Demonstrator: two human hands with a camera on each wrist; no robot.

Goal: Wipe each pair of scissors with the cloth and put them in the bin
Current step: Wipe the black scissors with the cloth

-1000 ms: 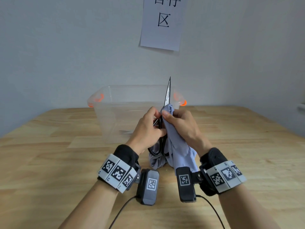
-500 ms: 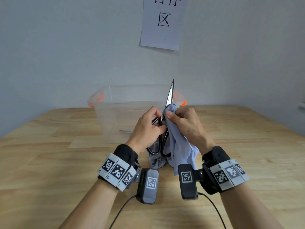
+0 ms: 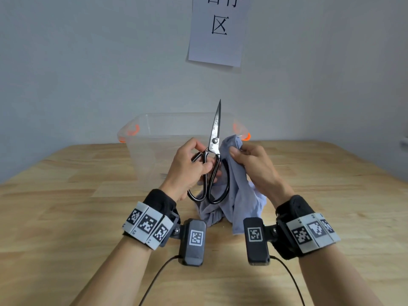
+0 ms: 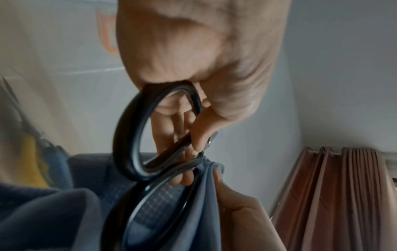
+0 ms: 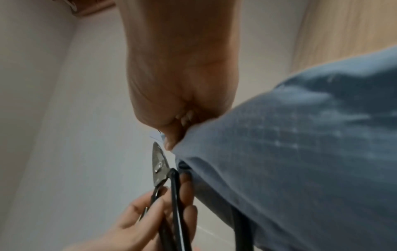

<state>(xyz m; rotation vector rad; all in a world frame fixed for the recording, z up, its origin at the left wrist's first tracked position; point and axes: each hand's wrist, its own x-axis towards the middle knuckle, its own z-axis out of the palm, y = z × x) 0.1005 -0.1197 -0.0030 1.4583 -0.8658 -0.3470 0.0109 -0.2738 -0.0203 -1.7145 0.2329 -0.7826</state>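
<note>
My left hand (image 3: 194, 164) grips a pair of black-handled steel scissors (image 3: 213, 140) by the handle loops, blades closed and pointing up in front of the bin. In the left wrist view the fingers curl round the scissors' handle (image 4: 137, 129). My right hand (image 3: 247, 160) pinches the top of a blue-grey cloth (image 3: 236, 191) just right of the blades, a small gap between cloth and steel. The cloth hangs down to the table behind the handle loops. In the right wrist view the cloth (image 5: 300, 144) drapes from my fingers beside the scissors' pivot (image 5: 159, 167).
A clear plastic bin (image 3: 154, 151) with orange latches stands on the wooden table (image 3: 66, 206) behind my hands; something faint lies on its floor. A paper sign (image 3: 218, 29) hangs on the wall above. Curtains (image 4: 343, 195) show in the left wrist view.
The cloth was wrapped round the blades with my right hand; now it has come off to the right, and the blades and pivot stand bare. The scissors tilted slightly and shifted left.
</note>
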